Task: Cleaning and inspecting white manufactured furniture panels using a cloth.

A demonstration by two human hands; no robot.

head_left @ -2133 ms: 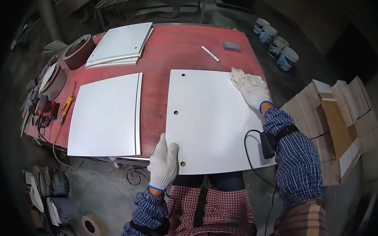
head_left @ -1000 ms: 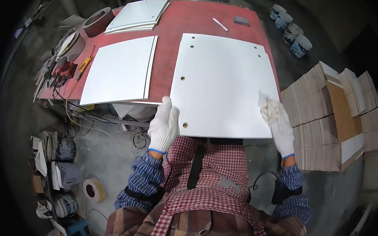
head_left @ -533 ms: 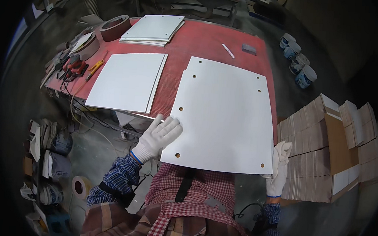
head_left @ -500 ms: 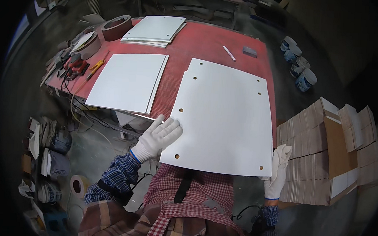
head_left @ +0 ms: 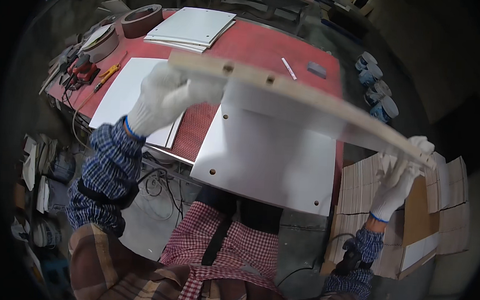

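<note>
White panel, bare wood-coloured edge facing up at me, and from the head view it's now well off the pile: half a second ago it was lying flat, now it's tilted up in both hands. So the next holed panel underneath is uncovered, sitting on the red table. Left hand clamps one end, thumb stretched along the underside; it's blurry, so can't tell if the other fingers are together. Right hand has its fingers curled, pinching the far end. Around it: a marker, grey block, red sander, and another white stack. In the way: the raised board hides the lower one's far part, and cardboard-coloured sheets crowd the right.
</note>
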